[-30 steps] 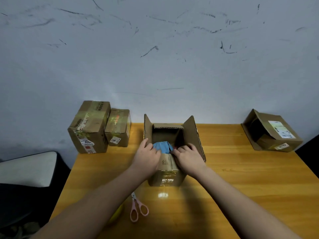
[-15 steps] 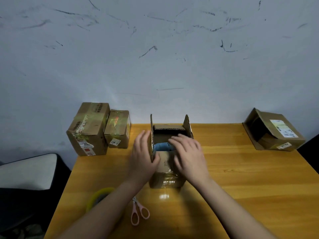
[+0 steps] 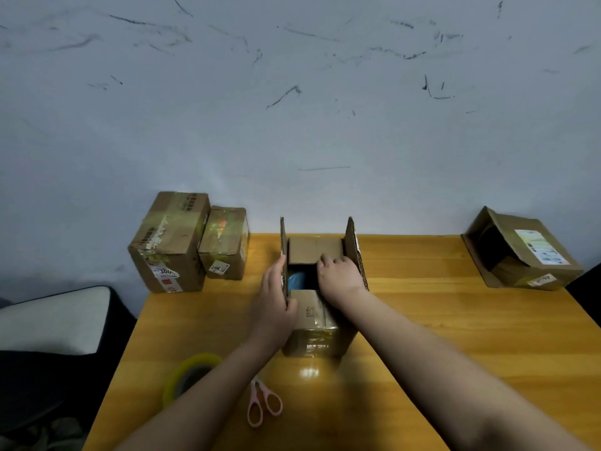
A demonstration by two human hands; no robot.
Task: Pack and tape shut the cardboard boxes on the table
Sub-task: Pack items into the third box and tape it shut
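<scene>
Closing the open box (image 3: 313,323) is the step we judge to be in hand; it stands at the middle of the table (image 3: 455,320), its long axis running away from us toward the wall (image 3: 292,109), with the near flap (image 3: 309,309) and the far flap (image 3: 314,250) already folded in and the left side flap (image 3: 283,255) and right side flap (image 3: 355,252) standing upright; between the two folded flaps a gap shows something blue (image 3: 296,279) inside; the cardboard is brown, worn, with glossy tape across its near face. Our left hand (image 3: 274,304) lies along the outside of the left side flap, fingers straight and thumb hooked over its edge, gripping the flap itself; our right hand (image 3: 340,275) sits inside the box just beside the right side flap, fingers curled onto the far flap's edge, though we cannot tell whether it pinches or only presses. Each side flap lies outward of its own hand, so we expect both to fold inward toward the centre line. Near our left forearm lie the tape roll (image 3: 188,375) and the pink scissors (image 3: 263,403), closer to the left hand; two taped boxes (image 3: 188,242) stand at the far left; another box (image 3: 523,252) lies open on its side at the far right.
</scene>
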